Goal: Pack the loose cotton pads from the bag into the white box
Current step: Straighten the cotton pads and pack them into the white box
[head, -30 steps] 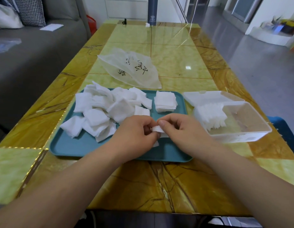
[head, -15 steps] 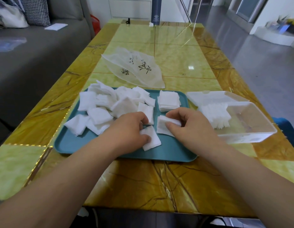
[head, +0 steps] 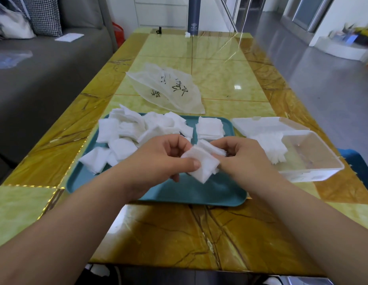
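Observation:
A small bunch of white square cotton pads [head: 201, 164] is lifted above the teal tray [head: 199, 192]. My left hand [head: 164, 159] pinches the bunch with thumb and curled fingers, and my right hand [head: 242, 159] grips its right side. Loose cotton pads [head: 129, 134] lie heaped on the tray's left half. A neat stack of pads [head: 209, 128] sits at the tray's far right. The white box [head: 314, 159] stands open to the right of the tray, with a row of pads [head: 267, 142] in its left end. The empty translucent bag [head: 168, 89] lies flat behind the tray.
The box's lid [head: 265, 124] is hinged open toward the far side. A dark bottle [head: 193, 16] stands at the table's far end. A grey sofa [head: 45, 64] runs along the left of the yellow marble table [head: 179, 233].
Both hands have lifted pads off the tray and brought them together into one bunch held between them; half a second ago each hand pressed a separate pad on the tray.

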